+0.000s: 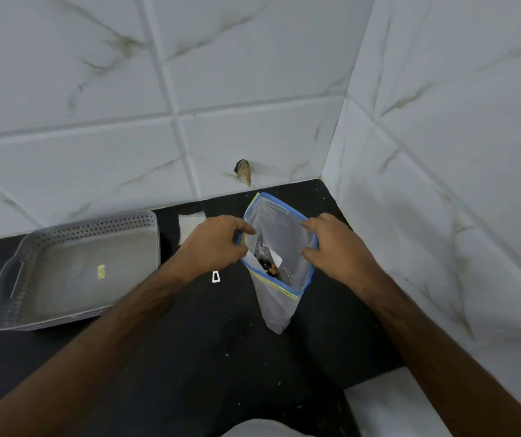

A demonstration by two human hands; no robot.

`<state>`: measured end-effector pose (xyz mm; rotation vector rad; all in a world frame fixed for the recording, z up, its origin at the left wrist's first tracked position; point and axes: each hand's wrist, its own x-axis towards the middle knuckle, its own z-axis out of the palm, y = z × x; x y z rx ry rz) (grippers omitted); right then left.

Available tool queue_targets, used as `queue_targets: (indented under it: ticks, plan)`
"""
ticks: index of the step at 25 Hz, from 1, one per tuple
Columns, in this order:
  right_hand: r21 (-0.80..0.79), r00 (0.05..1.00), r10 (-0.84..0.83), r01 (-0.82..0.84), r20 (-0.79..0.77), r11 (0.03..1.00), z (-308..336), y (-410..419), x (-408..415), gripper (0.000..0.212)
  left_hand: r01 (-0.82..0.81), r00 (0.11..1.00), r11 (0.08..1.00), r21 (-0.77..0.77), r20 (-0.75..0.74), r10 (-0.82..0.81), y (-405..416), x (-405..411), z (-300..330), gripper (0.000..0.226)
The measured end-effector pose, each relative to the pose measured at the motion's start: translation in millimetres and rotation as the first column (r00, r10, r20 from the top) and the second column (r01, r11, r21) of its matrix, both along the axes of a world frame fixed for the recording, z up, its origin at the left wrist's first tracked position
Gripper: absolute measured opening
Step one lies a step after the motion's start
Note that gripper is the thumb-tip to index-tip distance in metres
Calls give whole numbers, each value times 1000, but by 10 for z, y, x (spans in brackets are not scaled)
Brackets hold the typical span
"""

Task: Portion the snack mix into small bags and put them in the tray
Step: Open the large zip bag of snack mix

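So the big zip bag [279, 247] is being held up off the surface [189, 357] by its blue-and-yellow rim, mouth stretched wide. The left side of the rim is pinched by the left hand [213, 244], fingers curled around it, and the right side is gripped the same way by the right hand [331, 244], thumb and fingers clamped on the plastic. Neither hand is loose, both are closed on that rim. A little snack mix [268, 269] can be seen down inside, next to a white slip of something that can't really be made out. What could go wrong: the bag is soft and only hung from two points, so if one pinch gets eased the mouth will probably flop and mix could be dumped onto the surface. The bottom tail is dangling free too, so a tilt could shift everything. The tray [32, 263] is parked toward the left edge by the back wall, well apart from the bag, with no bags in it yet. A flat pile of what look like small bags [189, 227] is lying between tray and big bag, against the wall, and a small white clip [216, 276] sits just under the left hand.
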<state>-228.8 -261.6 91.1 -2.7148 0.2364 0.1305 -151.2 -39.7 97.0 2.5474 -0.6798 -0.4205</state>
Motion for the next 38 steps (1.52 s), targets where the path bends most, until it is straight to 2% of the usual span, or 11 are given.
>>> queue_targets:
  ticks: [5,9,12,14,17,22,24,27,31,34,38]
  plan:
    - [300,994,49,-19,-94,954,-32,-52,-118,79,-205,953,919,-336,-284,109,92,-163,-243,76]
    - [536,996,40,12,-84,844,-193,-100,-215,80,-514,818,609,-604,-558,138,40,-422,-400,74]
    - [604,998,8,36,-70,796,-300,-60,-286,71,-612,751,456,-646,-655,80,0,-520,-486,71]
    - [586,998,8,33,-66,810,-320,-15,-309,66,-579,784,518,-630,-604,141,-28,-558,-484,57]
    - [477,999,35,-30,-1,878,-242,25,-215,49,-455,886,701,-549,-356,296,-102,-414,-437,29]
    - [233,986,66,-102,156,967,-88,89,414,51,-271,959,865,-422,-42,280,-297,312,-266,31]
    - [133,990,63,-81,128,988,-84,133,702,56,-232,970,913,-337,-13,242,-370,532,-241,29]
    - [5,990,57,-58,128,998,-126,196,971,36,-200,974,949,-245,56,220,-433,693,-218,18]
    - [-113,967,106,-81,232,990,-155,250,1050,24,-172,971,949,-264,120,209,-435,758,-228,16]
    - [6,976,81,-84,202,996,-135,225,1107,20,-157,973,954,-257,127,194,-389,820,-252,14]
    - [463,998,52,-38,-19,885,-134,141,1192,18,-184,982,929,-321,-12,190,-331,889,-284,4]
